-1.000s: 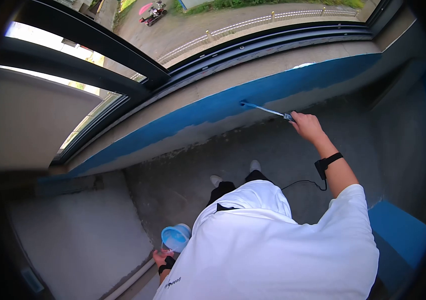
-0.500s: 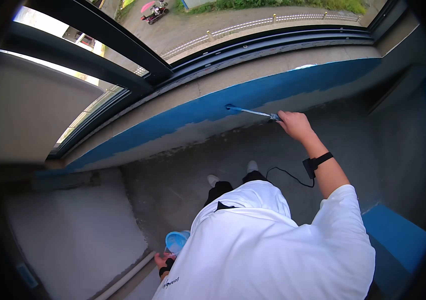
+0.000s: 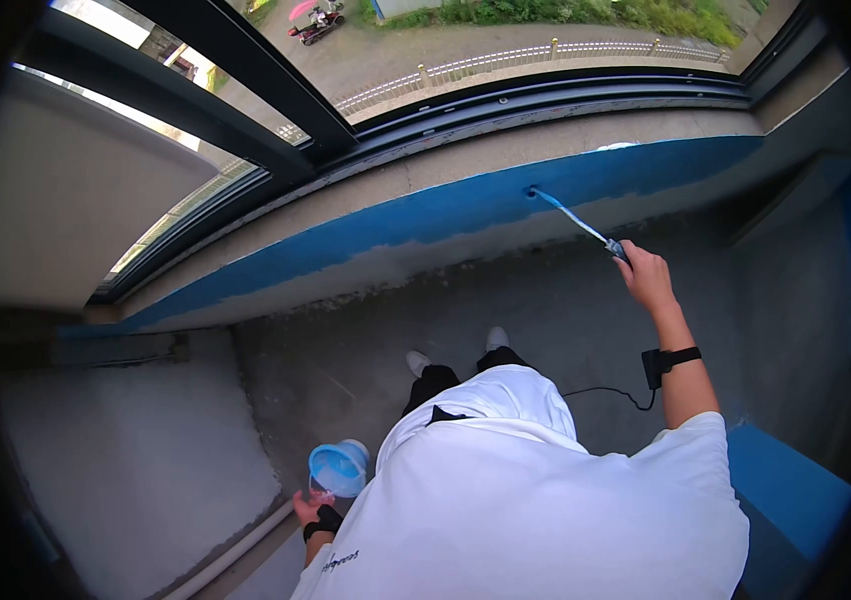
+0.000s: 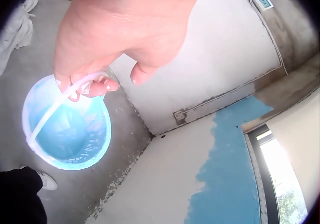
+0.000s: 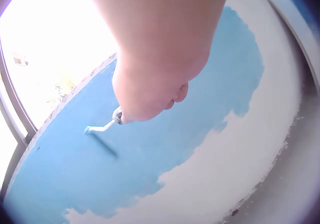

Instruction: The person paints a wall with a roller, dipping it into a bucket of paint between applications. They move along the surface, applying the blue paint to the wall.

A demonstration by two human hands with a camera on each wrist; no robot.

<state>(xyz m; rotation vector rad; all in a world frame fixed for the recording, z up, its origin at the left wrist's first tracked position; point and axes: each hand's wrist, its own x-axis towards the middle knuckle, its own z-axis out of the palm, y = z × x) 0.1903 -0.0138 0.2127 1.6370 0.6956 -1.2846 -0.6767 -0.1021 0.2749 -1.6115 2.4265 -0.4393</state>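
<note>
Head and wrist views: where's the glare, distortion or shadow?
Head view: lens distortion bows the window frame, corners go black; left wrist view: the bucket rim glares pale; right wrist view: the window is blown out white; a dark shadow slants across blue paint near the painting tool.

smooth plastic bucket (image 4: 96,121), matt concrete floor (image 3: 316,350)

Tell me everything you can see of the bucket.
The bucket is round and open-topped, pale blue and whitish, and looks like plastic. What looks like blue paint coats its inside; its depth can't be told. A slim whitish handle arches over the mouth, with curled fingers of the person's left grip round it. The bucket is below that grip, over the grey floor; whether its base touches the floor is hidden.
</note>
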